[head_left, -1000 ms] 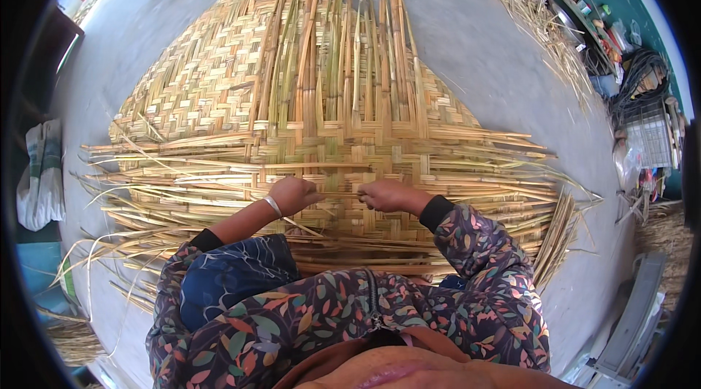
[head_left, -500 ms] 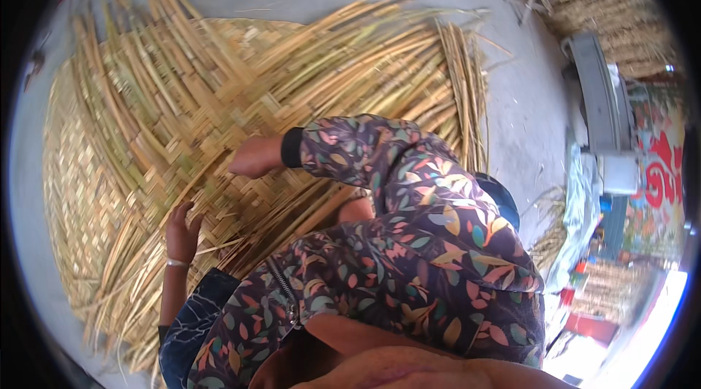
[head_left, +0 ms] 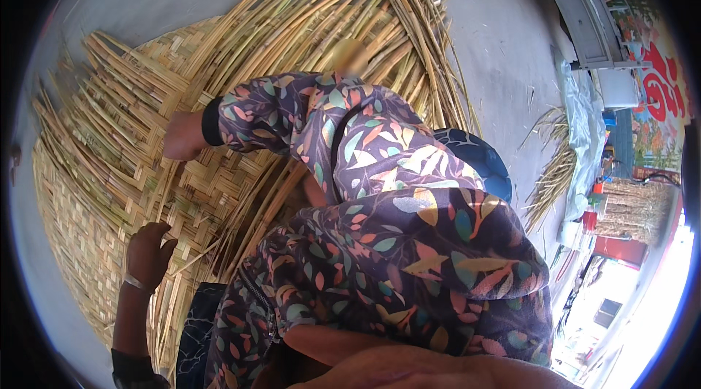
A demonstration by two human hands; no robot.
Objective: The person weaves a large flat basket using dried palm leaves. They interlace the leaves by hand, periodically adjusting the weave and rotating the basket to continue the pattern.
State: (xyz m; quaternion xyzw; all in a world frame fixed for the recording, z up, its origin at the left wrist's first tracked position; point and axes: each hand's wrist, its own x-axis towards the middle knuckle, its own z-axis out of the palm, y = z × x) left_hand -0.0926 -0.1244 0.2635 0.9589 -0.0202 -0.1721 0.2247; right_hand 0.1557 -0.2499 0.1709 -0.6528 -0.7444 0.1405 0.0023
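Observation:
A large woven mat [head_left: 80,221] of tan and greenish reed strips lies on the floor beneath both my hands. Over its upper left part, my right hand [head_left: 182,135] is closed, knuckles up, its fingertips hidden. A narrow reed strip [head_left: 166,188] runs from under it toward my left hand [head_left: 150,256], and it seems to be in the right hand's grip. The left hand hovers low over or rests on the weave, thumb apart from the bent fingers, with nothing plainly held. Long unwoven reed strips [head_left: 292,31] fan out from the woven part toward the far side.
A loose bundle of reeds [head_left: 416,31] lies across the strip ends. Grey floor [head_left: 496,46] surrounds the mat. To the right are a grey bench-like piece [head_left: 573,9], plastic sheeting [head_left: 577,140], a pile of straw [head_left: 551,162] and a white box [head_left: 619,88].
My view has shifted, so the mat appears turned and further left. My right hand stays closed and has moved left over the weave; the left hand's spread fingers have bent a little more.

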